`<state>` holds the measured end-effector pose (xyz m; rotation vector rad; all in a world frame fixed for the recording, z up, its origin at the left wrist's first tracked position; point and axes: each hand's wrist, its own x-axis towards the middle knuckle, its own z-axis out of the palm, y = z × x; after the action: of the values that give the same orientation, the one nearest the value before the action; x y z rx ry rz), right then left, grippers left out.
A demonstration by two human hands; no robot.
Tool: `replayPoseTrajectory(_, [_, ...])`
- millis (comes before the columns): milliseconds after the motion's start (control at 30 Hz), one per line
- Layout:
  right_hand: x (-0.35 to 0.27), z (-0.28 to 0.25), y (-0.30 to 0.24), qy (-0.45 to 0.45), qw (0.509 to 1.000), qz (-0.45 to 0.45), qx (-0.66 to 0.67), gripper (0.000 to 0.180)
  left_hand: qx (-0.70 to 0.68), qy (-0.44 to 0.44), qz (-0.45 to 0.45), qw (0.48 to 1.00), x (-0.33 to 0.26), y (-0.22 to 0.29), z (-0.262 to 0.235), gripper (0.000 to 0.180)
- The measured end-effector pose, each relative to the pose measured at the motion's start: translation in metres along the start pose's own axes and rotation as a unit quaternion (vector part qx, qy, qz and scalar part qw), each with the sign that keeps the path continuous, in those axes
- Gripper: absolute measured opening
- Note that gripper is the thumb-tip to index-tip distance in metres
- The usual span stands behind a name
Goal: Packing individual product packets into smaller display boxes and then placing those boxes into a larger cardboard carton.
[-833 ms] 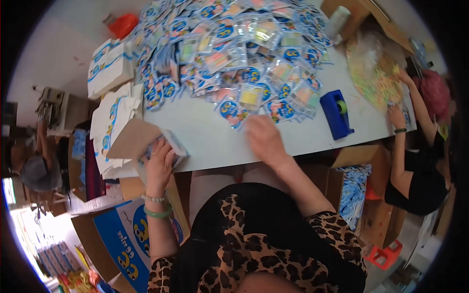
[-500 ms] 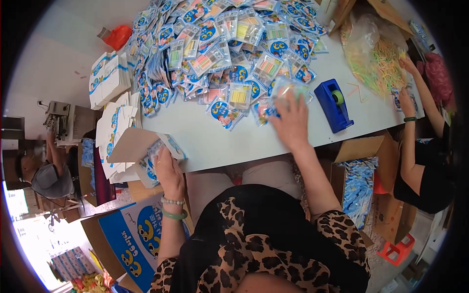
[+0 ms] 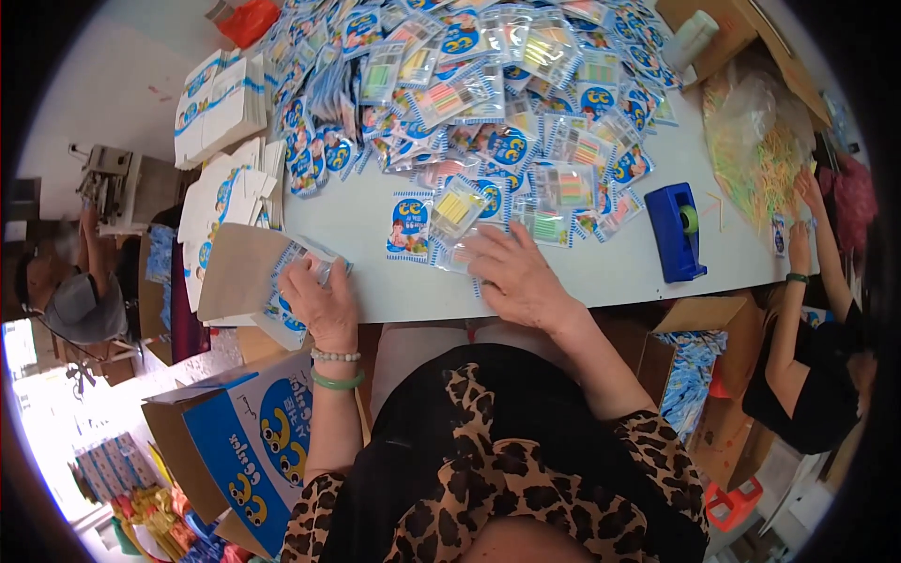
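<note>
My left hand grips a small white-and-blue carton at the table's near left edge. The carton's flap stands up, and packets show inside by my fingers. My right hand lies at the near side of a big heap of small clear-and-blue packets holding coloured sticks. Its curled fingers are on a packet on the table, partly hidden by the hand. Beside that packet lie a blue printed packet and one with yellow sticks.
Flat cartons are stacked at the left. A blue tape dispenser stands right of the heap. Beyond it is a clear bag of thin coloured sticks, with a co-worker's hands nearby. An open box of packets sits below the table's right edge.
My right hand has drawn back from the heap toward me and leftward, and packets near it have shifted. My left hand stays at the carton. The whole view has moved slightly.
</note>
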<state>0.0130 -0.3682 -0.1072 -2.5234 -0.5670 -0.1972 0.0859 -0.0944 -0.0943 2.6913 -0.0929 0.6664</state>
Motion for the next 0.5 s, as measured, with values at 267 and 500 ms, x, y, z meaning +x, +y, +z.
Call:
replayPoseTrajectory(267, [0.014, -0.002, -0.023, 0.024, 0.973, 0.21, -0.089, 0.029, -0.096, -0.051, 0.164, 0.98, 0.001, 0.058, 0.023, 0.038])
replayPoseTrajectory(500, [0.021, 0.008, -0.014, 0.008, 0.963, 0.262, -0.066, 0.02, -0.025, -0.206, 0.012, 0.978, 0.026, 0.063, 0.069, 0.031])
